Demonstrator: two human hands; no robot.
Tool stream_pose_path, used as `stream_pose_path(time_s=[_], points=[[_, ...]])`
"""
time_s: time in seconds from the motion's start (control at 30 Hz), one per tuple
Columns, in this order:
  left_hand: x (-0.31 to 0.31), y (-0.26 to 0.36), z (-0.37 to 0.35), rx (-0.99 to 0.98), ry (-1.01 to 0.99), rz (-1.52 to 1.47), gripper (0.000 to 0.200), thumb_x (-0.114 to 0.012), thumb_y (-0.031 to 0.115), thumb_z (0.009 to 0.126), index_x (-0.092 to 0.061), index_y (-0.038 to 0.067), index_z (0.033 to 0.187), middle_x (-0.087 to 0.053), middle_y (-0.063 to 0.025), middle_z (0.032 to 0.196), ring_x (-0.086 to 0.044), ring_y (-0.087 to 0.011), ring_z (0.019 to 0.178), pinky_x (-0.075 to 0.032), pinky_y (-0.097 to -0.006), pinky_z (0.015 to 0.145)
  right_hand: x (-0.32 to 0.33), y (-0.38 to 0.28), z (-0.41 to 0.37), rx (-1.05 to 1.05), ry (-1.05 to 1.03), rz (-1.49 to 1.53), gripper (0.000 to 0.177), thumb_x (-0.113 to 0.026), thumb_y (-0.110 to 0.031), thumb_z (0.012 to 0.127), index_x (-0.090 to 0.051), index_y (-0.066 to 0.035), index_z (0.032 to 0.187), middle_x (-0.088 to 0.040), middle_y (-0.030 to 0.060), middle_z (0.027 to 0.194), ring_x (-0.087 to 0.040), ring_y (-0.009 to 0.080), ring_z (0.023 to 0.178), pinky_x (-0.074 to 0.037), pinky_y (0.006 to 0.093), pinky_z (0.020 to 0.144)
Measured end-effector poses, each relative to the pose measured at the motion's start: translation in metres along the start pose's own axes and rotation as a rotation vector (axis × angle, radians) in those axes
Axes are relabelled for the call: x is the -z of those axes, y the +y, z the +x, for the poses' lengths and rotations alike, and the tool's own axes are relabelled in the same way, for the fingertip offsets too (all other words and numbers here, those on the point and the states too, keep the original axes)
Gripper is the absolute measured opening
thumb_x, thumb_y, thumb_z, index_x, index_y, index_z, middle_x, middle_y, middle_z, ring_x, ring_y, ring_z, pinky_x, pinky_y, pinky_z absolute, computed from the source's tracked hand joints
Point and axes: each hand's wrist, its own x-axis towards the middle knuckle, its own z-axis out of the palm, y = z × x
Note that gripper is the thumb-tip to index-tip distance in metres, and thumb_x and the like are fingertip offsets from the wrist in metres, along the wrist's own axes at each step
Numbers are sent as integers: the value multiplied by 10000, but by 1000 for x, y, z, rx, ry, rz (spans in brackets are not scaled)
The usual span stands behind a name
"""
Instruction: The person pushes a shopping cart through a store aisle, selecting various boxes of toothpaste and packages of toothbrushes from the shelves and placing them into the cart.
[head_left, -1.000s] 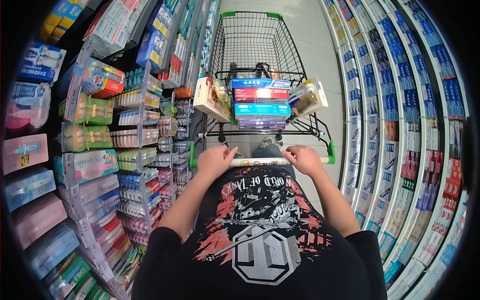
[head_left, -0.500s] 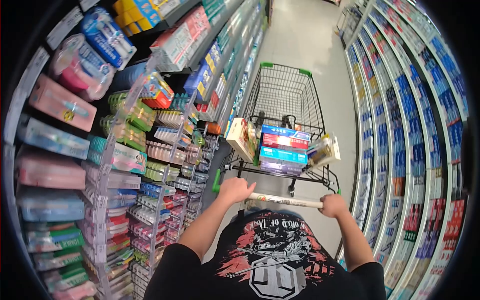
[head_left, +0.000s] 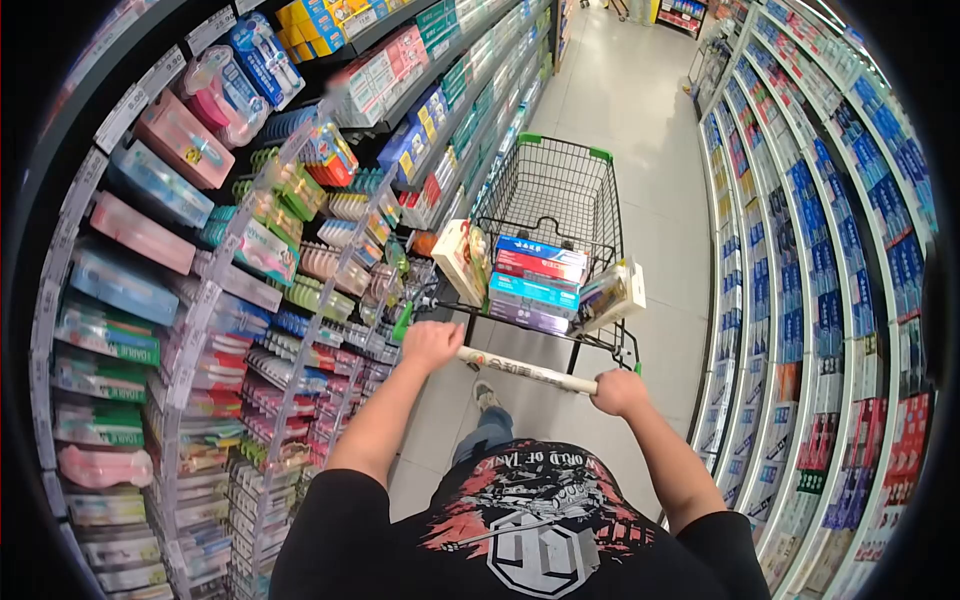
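Observation:
My left hand [head_left: 432, 345] is wrapped round the left end of the pale handlebar [head_left: 527, 372] of a shopping cart [head_left: 560, 190]. Round the bar's right end my right hand [head_left: 619, 391] is closed. The cart is black wire mesh with green corner pieces. Just beyond the handlebar, several boxes in blue, red, teal and purple form a stack [head_left: 538, 285] in the near part of the cart. A cream box [head_left: 459, 262] leans at the stack's left, and another pale-sided package [head_left: 612, 297] tilts at its right.
Close on the left, a shelf [head_left: 190, 360] holds packaged toothbrushes and clear dividers. Long shelves [head_left: 810, 300] of mostly blue and red boxes line the right side. Tiled floor [head_left: 640, 100] runs ahead between them, with a red-lit display [head_left: 682, 14] at the far end.
The cart and both hands sit slightly further left and the handlebar is more slanted in view. More of the far aisle shows, and my foot now appears below the handlebar. Both hands keep their grip.

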Motion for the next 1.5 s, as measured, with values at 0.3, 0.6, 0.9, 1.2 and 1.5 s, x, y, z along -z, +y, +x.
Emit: stream_pose_path(time_s=[0.3,0.6,0.9,1.2,1.5], points=[[1,-19,-49,5,53,126,427,-533,352,1012,-664,119,679,-699,-144,698,-690,-368,655,-552,-512,635,-34,-27,-25,92,67,55,282,-597,-278,848,-801,-90,897,-774,165,923,-755,352,876,-603,474,806],[26,-45,-93,201,-175,208,503,-398,364,1092,-712,79,820,-740,-172,835,-706,-401,811,-542,-537,791,-58,-78,-51,156,95,140,282,-603,-274,862,-799,-75,907,-779,159,914,-764,332,869,-608,450,767],[30,-26,-169,182,116,108,449,-576,474,1020,-760,103,846,-700,-111,903,-598,-309,1063,-294,-534,1150,-103,-119,-77,417,467,209,495,-616,-542,974,-611,-48,935,-719,135,742,-722,366,678,-580,500,626],[28,-29,-212,168,68,151,451,-566,480,1018,-757,99,871,-667,-98,1006,-532,-337,1146,-260,-553,1160,-116,-134,-103,350,312,60,511,-564,-591,1000,-562,-82,960,-712,118,718,-715,345,640,-564,484,567],[27,-24,-216,164,95,216,473,-553,492,1022,-766,92,886,-677,-112,1017,-547,-348,1143,-256,-584,1182,-124,-139,-118,302,320,14,525,-545,-608,1002,-588,-86,969,-716,133,733,-715,362,662,-564,497,595]])
